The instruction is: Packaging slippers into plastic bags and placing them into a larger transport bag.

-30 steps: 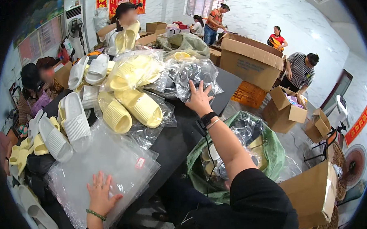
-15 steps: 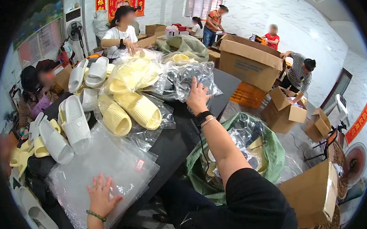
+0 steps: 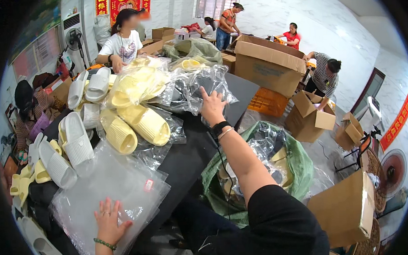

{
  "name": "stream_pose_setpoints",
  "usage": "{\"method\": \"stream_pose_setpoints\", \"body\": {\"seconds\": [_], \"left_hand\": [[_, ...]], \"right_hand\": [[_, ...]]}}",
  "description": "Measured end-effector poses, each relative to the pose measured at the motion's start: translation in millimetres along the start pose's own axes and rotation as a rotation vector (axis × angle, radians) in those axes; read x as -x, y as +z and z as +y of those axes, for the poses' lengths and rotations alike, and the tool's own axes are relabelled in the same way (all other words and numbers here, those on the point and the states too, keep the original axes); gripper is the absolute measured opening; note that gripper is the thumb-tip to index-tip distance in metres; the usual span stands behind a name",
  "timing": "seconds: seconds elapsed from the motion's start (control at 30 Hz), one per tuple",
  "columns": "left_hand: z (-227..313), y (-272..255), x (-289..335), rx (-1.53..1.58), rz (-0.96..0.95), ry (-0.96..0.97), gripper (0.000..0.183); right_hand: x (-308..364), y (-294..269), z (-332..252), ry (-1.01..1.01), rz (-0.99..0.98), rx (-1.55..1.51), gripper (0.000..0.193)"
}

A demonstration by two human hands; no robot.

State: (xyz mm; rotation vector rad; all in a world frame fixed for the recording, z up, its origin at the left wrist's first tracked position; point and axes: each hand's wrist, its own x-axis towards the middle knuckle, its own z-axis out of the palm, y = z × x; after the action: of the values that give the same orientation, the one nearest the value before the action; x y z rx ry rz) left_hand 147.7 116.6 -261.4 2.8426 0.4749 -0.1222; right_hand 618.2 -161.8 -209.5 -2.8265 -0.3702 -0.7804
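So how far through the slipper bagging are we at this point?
Done: several yellow slippers in bags lie piled on the black table. In hand: the left hand rests flat on a stack of empty clear bags, while the right hand reaches onto a clear bag holding dark slippers. Left: loose white slippers and a yellow pair lie unbagged.

Contents of the crinkled clear bags point(image 3: 198, 89) under the right hand point(image 3: 212, 106) (glare, folds) indistinct.

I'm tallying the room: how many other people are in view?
6: two at the table's left side, three at the back, one bent over a box. More may be hidden.
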Motion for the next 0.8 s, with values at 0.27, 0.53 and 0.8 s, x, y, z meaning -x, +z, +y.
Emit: {"method": "stream_pose_setpoints", "body": {"seconds": [0.27,0.53,0.8], "left_hand": [[1,0,2,-0.009,0.019,0.008,0.088],[6,-6,3,0.014,-0.007,-0.003,0.088],[8,-7,3,0.019,-0.009,-0.009,0.087]], "right_hand": [[9,16,7,-0.035,0.141,-0.206,0.049],[-4,9,37,-0.119,0.155,-0.336,0.032],[-21,-29,60,-0.062,0.357,-0.562,0.048]]}}
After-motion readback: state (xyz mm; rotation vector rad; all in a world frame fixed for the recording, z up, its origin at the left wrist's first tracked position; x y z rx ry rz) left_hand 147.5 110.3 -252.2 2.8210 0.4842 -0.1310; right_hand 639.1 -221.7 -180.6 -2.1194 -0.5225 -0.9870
